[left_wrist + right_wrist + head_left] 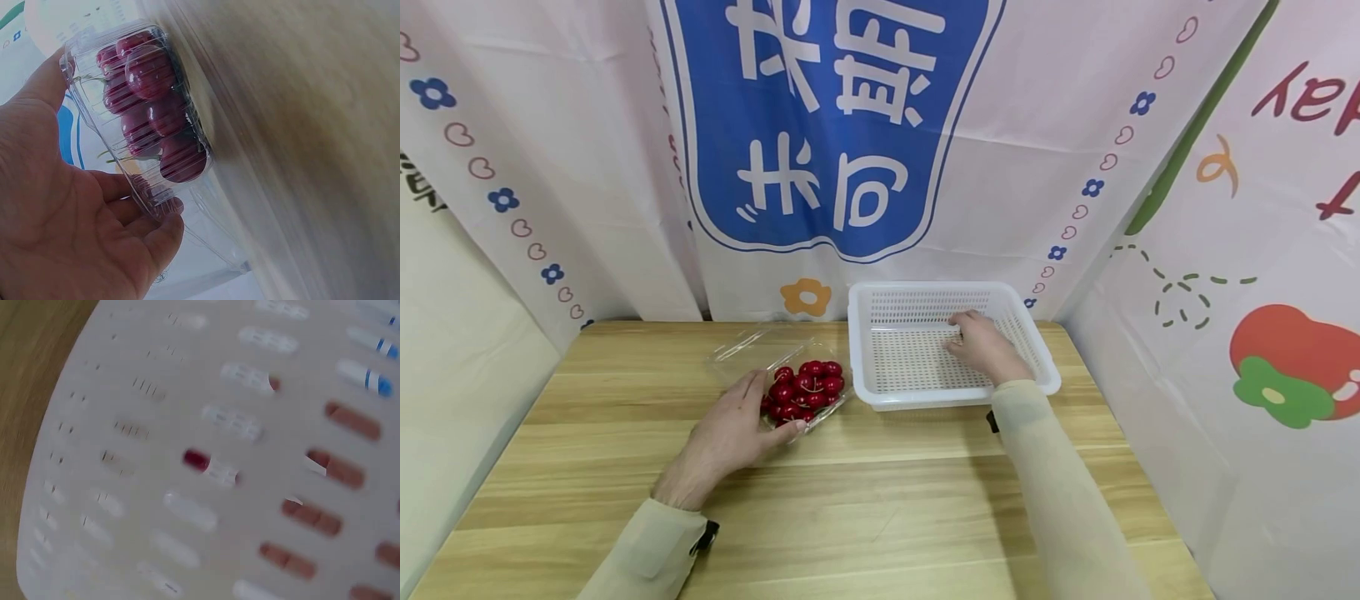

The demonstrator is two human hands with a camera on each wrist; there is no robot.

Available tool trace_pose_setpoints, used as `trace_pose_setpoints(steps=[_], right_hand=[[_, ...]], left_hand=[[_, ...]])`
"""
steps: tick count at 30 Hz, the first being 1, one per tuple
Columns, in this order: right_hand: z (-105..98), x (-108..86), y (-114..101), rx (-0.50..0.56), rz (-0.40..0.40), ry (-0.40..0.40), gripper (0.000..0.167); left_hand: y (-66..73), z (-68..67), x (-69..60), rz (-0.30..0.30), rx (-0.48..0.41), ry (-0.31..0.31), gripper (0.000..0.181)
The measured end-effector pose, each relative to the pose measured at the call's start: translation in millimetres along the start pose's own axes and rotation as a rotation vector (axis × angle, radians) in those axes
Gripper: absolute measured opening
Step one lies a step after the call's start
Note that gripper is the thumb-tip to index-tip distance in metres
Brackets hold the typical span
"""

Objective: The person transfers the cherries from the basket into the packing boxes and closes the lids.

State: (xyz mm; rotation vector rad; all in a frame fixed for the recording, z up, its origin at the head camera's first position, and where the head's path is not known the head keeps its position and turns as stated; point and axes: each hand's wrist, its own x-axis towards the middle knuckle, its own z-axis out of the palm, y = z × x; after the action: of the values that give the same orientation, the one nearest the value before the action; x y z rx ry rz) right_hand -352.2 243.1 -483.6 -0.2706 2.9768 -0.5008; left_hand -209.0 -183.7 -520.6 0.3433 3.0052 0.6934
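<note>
My left hand (733,425) holds a clear plastic clamshell box (134,100), its thumb along the near side and its fingers at the left. Dark red cherries (805,390), some with stems, fill the box, and its clear lid (752,350) lies folded back behind. My right hand (985,346) is inside the white plastic basket (955,398), thumb and forefinger apart, with nothing visible between them in the head view. Through the basket's slots, the right wrist view shows parts of the fingers (312,515) and a dark red patch (195,459), apparently a cherry.
Both containers stand side by side at the back of a wood-grain table (865,508). A printed white cloth (1000,192) hangs close behind them, and more cloth (1210,400) borders the right side.
</note>
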Motion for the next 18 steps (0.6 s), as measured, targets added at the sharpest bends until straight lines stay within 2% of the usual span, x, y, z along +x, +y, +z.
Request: trace_pose_setpoints(steps=[6, 11, 15, 18], right_hand=[[-4.5, -3.4, 7.0, -0.006, 0.049, -0.051, 0.066], [-2.4, -1.1, 11.3, -0.032, 0.066, -0.132, 0.071], [-0.5, 0.1, 13.5, -0.065, 0.054, -0.184, 0.074], [-0.4, -0.8, 13.3, -0.089, 0.042, -0.192, 0.075]], left_hand=[[-0.3, -0.3, 0.1, -0.003, 0.001, -0.005, 0.118], [-0.5, -0.4, -0.5, 0.001, 0.001, -0.004, 0.117], [-0.9, -0.8, -1.2, 0.005, 0.001, -0.001, 0.117], [-1.1, -0.8, -1.4, 0.005, -0.002, 0.002, 0.117]])
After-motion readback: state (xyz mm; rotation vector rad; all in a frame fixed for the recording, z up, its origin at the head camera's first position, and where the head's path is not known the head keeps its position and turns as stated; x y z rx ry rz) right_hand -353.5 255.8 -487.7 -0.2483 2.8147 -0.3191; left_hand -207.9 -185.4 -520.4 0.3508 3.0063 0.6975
